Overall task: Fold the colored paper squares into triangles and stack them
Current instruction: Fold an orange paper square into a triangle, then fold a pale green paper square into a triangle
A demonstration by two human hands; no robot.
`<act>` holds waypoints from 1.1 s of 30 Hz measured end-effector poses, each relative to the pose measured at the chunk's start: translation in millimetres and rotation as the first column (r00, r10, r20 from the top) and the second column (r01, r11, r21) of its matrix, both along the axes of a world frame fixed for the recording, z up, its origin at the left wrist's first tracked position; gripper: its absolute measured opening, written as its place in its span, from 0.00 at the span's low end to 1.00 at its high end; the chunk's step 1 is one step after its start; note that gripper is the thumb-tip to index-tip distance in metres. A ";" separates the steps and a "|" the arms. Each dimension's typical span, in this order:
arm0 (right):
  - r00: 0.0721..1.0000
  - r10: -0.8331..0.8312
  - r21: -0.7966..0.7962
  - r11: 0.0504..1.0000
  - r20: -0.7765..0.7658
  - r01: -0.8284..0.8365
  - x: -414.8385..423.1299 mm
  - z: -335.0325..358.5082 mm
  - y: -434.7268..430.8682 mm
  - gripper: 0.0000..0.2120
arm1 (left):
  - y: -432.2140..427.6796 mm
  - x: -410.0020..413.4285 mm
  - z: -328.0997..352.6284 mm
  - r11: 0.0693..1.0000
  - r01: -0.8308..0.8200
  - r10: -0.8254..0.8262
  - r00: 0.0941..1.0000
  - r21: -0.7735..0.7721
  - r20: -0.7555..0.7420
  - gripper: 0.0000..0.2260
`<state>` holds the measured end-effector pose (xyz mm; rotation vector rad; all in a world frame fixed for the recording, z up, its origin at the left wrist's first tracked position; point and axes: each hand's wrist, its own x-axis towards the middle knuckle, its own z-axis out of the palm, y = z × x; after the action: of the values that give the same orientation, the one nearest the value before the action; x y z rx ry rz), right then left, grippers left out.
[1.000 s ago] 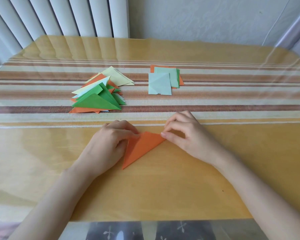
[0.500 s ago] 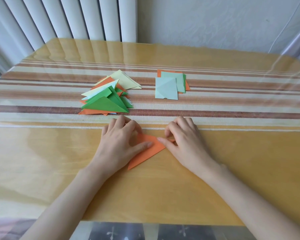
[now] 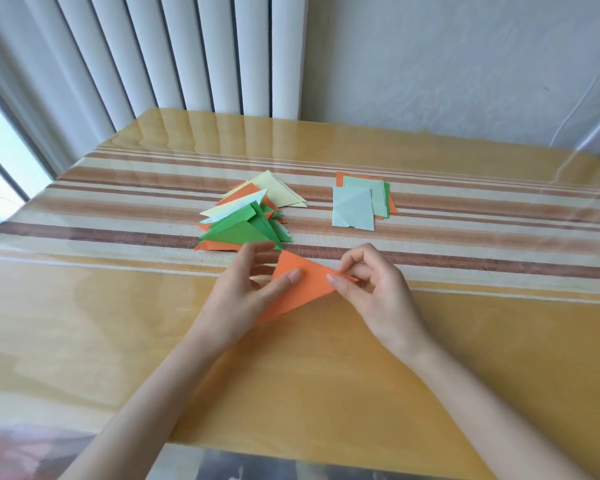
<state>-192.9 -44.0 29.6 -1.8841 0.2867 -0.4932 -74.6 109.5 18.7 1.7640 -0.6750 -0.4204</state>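
Holding the orange triangle (image 3: 303, 285) between both hands, over the near half of the tabletop (image 3: 326, 375). With the left grip (image 3: 238, 292), clamping the left part of the paper: thumb flat on the upper face, fingers curled behind it. With the right grip (image 3: 374, 292), pinching the right tip between thumb and forefinger, remaining fingers loosely bent. Cannot tell whether lifted clear or resting by its lower corner on the surface. Folded once, long edge running from lower left to right tip, top corner pointing away.

Just beyond the top corner, on the striped cloth (image 3: 118, 202) under the glossy cover: a fanned pile of folded triangles (image 3: 246, 223), green on top, then pale yellow and orange beneath. Cannot tell whether touching the held sheet. To the right of that pile, well apart from it: a small stack of unfolded squares (image 3: 355, 209), pale mint on top, a green and an orange edge showing beneath.

Behind the far edge: white vertical blinds (image 3: 187, 53) on the left, plain wall (image 3: 465, 64) on the right.
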 end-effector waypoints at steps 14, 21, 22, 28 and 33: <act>0.912 -0.346 -0.491 0.847 -0.222 0.202 101.6 -3.1 37.4 0.07 | 12.6 80.9 0.5 0.930 -0.354 0.247 0.799 0.097 0.548 0.07; 0.832 -0.551 -0.826 0.493 -0.055 0.273 126.5 -24.5 40.2 0.09 | -4.1 96.2 -20.6 0.855 -0.446 0.059 0.592 0.266 0.804 0.08; 0.852 -0.523 -0.840 0.462 0.000 0.284 127.4 -25.4 39.0 0.10 | -2.9 93.6 -19.5 0.863 -0.404 -0.019 0.576 0.305 0.817 0.07; 0.996 0.015 -0.786 0.613 -0.086 -0.077 116.5 -32.6 29.8 0.09 | 28.0 86.9 -17.3 0.891 -0.233 -0.217 0.537 0.391 0.815 0.15; 0.983 0.020 -0.647 0.750 -0.184 -0.137 130.2 -31.2 19.6 0.10 | 27.4 111.7 -17.6 0.916 -0.232 -0.162 0.533 0.327 0.831 0.16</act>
<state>-62.7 -24.4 -1.7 -2.6329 0.1430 -0.4048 37.1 136.9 1.0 2.3747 -1.3076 0.4578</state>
